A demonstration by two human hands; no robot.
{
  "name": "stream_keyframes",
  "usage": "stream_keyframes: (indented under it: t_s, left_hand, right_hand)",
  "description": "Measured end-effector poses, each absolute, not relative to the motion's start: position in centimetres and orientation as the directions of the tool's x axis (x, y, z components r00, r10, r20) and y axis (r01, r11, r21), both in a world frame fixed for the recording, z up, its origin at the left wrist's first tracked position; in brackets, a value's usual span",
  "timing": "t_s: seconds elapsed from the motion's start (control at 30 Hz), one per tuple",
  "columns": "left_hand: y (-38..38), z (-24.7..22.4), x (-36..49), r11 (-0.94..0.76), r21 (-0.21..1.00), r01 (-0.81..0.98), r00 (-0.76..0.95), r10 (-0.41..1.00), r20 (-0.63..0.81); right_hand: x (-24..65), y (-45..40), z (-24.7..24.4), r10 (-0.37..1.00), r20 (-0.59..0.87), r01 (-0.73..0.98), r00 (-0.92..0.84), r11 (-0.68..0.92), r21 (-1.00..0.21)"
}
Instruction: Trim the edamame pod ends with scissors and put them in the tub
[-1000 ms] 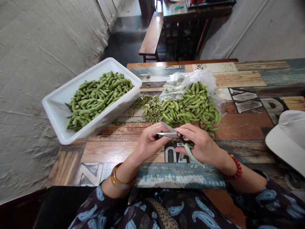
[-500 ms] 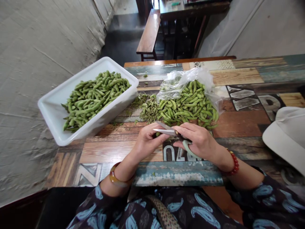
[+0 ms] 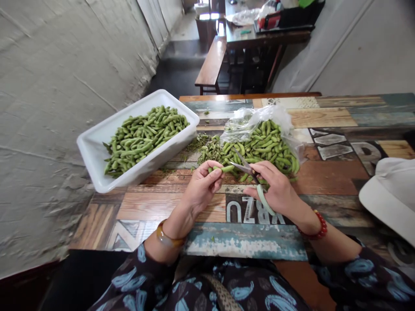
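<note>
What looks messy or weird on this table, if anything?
It's a bit messy: greenish scraps are scattered on the table between the white tub and a heap of green pods, some lying outside a crumpled plastic bag. The tub also sits at a slant, not lined up with the table's edge.

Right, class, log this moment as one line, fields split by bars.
left hand: pinching green pod | right hand: holding scissors, blades parted | white tub: pods inside | pod heap: against plastic bag

Before the pod heap [image 3: 270, 144], the left hand [image 3: 201, 188] hides part of a pod [image 3: 228, 169] from me; right of the heap, my view crops the cap [image 3: 391, 192].
</note>
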State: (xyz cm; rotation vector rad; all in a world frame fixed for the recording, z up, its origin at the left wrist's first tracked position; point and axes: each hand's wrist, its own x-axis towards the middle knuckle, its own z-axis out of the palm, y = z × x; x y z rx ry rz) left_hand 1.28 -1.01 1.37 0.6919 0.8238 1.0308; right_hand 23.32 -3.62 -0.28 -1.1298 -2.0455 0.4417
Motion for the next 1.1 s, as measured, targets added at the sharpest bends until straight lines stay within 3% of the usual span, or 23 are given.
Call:
stream_keyframes:
  t_s: [0.2, 0.5, 0.87, 1.1]
  left_hand:
    - [-1.4, 1.4, 1.4, 0.344, 0.814, -0.469, 0.282, 0.931, -0.232]
    - [-1.9, 0.9, 2.0, 0.335, 0.860, -0.386, 0.303, 0.926, -0.225]
    - [-1.3, 1.1, 1.4, 0.347, 0.833, -0.432, 0.294, 0.927, -0.233]
    - [-0.4, 1.9, 0.5, 0.406, 0.732, -0.547, 0.314, 0.910, -0.270]
  right_hand:
    - [22.9, -4.0, -0.4, 0.810, 0.458, 0.572, -0.367, 0.585, -0.575]
    - [22.5, -4.3, -0.2, 0.812, 0.460, 0.519, -0.360, 0.584, -0.624]
    - [23.2, -4.0, -0.1, 0.799, 0.461, 0.593, -0.387, 0.598, -0.539]
    - [23.8, -3.3, -0.1, 0.800, 0.552, 0.619, -0.234, 0.561, -0.550]
